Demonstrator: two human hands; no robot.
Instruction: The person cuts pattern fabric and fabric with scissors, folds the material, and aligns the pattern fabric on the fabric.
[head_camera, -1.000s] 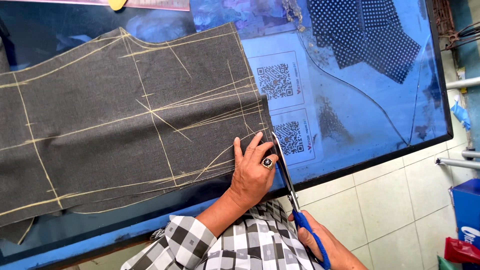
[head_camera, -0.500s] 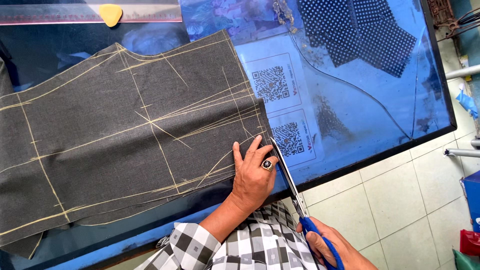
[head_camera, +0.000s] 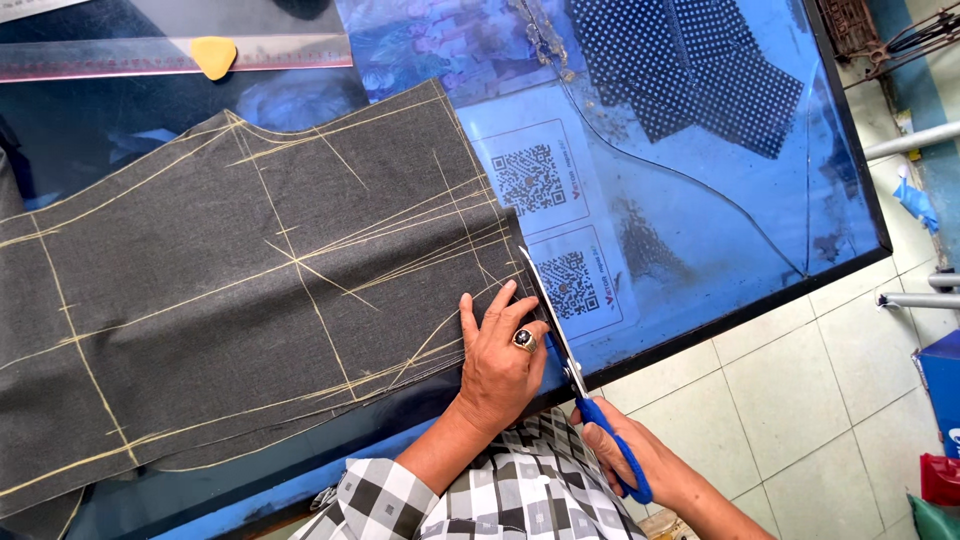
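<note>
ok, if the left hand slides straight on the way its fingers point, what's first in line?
More of the grey chalk-marked fabric that the left hand already presses; further up that line, probably the sheet with printed square codes under the glass.

I stand over a glass-covered blue worktop with a black edge (head_camera: 720, 322), daylight glaring off its glass. A crack curves through the glass pane (head_camera: 690, 185). To my right lies a floor of pale square tiles (head_camera: 800, 400). Grey metal pipes (head_camera: 915, 140) run beside it, and a blue plastic bin (head_camera: 942, 385) stands at the frame's edge.
</note>
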